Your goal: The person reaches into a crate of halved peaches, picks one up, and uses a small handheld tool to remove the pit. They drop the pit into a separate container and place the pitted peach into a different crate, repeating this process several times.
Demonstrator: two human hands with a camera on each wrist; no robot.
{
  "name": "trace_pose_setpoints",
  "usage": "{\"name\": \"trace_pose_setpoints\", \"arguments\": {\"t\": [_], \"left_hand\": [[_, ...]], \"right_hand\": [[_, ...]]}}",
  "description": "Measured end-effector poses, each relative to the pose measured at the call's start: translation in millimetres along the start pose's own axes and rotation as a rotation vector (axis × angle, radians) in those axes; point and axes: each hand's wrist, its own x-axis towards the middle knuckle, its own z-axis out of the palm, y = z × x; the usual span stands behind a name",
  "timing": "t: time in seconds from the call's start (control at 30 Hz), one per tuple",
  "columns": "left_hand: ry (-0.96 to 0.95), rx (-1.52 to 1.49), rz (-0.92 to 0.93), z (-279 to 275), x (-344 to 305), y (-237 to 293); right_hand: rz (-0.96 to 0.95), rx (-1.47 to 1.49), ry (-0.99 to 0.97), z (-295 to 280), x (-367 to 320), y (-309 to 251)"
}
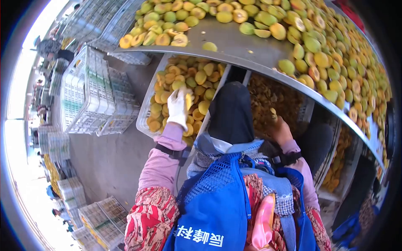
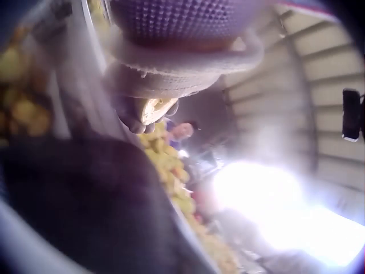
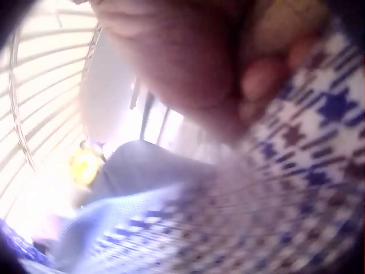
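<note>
1. Head view: white crates (image 1: 86,98) stand stacked left of the desk (image 1: 247,54).
2. Fruit crate (image 1: 145,111), filled with cut fruit, sits by the desk's near edge.
3. Left hand (image 1: 178,108), gloved, is over that crate, on the near side of the desk; fingers pinch a fruit half (image 2: 158,108).
4. Right hand (image 1: 281,131), bare, is below the desk's near edge; fingers curl round a small pale item (image 1: 274,113), kind not determinable.
5. Loose fruit (image 1: 322,60) lies heaped on the desk, densest toward its right end.
</note>
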Motion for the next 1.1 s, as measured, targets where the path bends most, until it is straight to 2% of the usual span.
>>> {"name": "trace_pose_setpoints", "arguments": {"t": [0.03, 0.07, 0.13, 0.2, 0.27, 0.33, 0.4, 0.47, 0.53, 0.6, 0.63, 0.67, 0.7, 0.73, 0.8, 0.83, 0.9, 0.97, 1.0, 1.07, 1.1], "left_hand": [[0.174, 0.314, 0.154, -26.3, 3.7, -37.4], [0.153, 0.189, -0.045, -46.4, 4.0, -52.1], [0.154, 0.807, 0.117, -74.1, 15.4, -66.0], [0.143, 0.838, 0.053, -76.1, 30.4, -65.4], [-0.15, 1.424, 0.174, -68.6, 52.8, -76.1], [-0.291, 1.408, 0.017, -41.7, 78.1, -86.4], [-0.335, 1.239, -0.001, -19.4, 98.1, -93.8], [-0.275, 1.227, -0.044, -5.1, 126.2, -97.3], [-0.219, 1.213, -0.089, 2.6, 158.3, -101.0], [-0.14, 1.205, 0.138, -0.8, 187.0, -108.3], [-0.122, 1.194, 0.123, -0.1, 197.9, -120.0], [-0.013, 1.234, 0.152, 3.6, 208.1, -135.2], [0.087, 1.277, 0.181, 4.5, 214.3, -139.3], [0.098, 1.274, 0.175, 5.7, 224.5, -141.2], [-0.087, 1.174, -0.161, 4.2, 235.7, -125.7], [-0.171, 1.185, -0.149, 0.3, 233.6, -120.5], [-0.144, 1.258, -0.117, -21.1, 209.9, -102.9], [-0.118, 1.421, -0.018, -46.3, 178.2, -101.5], [-0.134, 1.432, -0.025, -58.4, 157.9, -91.7], [-0.38, 1.58, 0.053, -82.6, 118.2, -69.8], [-0.394, 1.482, 0.046, -92.7, 96.8, -68.0]], "right_hand": [[0.046, 0.004, 0.021, -1.5, 1.8, -0.8], [0.032, -0.021, 0.013, 0.7, 4.6, 3.5], [-0.101, 0.133, 0.013, 9.7, 3.5, 14.2], [-0.046, 0.131, -0.057, 10.5, 3.7, 7.4], [0.017, 0.117, -0.125, 11.1, 0.5, 14.9], [0.25, 0.116, -0.162, 16.1, 6.9, 39.4], [0.214, -0.003, -0.151, 10.9, 4.6, 5.6], [0.172, -0.119, -0.121, 8.0, 6.4, -20.7], [0.311, -0.159, -0.169, 4.4, 7.9, -30.9], [0.226, -0.197, -0.182, 2.9, 5.6, -27.7], [0.237, -0.254, -0.136, 3.1, 6.1, -39.4], [0.246, -0.306, -0.085, 2.5, 8.9, -51.0], [0.248, -0.338, -0.101, 1.4, 9.0, -58.4], [0.238, -0.346, -0.103, 1.0, 12.3, -66.2], [0.317, -0.397, -0.189, 0.6, 11.3, -77.7], [0.32, -0.401, -0.194, 0.5, 7.5, -72.8], [0.206, -0.234, -0.069, 2.8, 5.9, -59.3], [0.172, -0.173, -0.04, 4.8, 4.8, -65.6], [0.144, -0.122, -0.021, 7.4, 0.1, -68.8], [0.124, -0.009, -0.014, 9.1, -1.5, -42.9], [0.174, 0.026, -0.021, 6.0, -3.0, -26.0]]}}
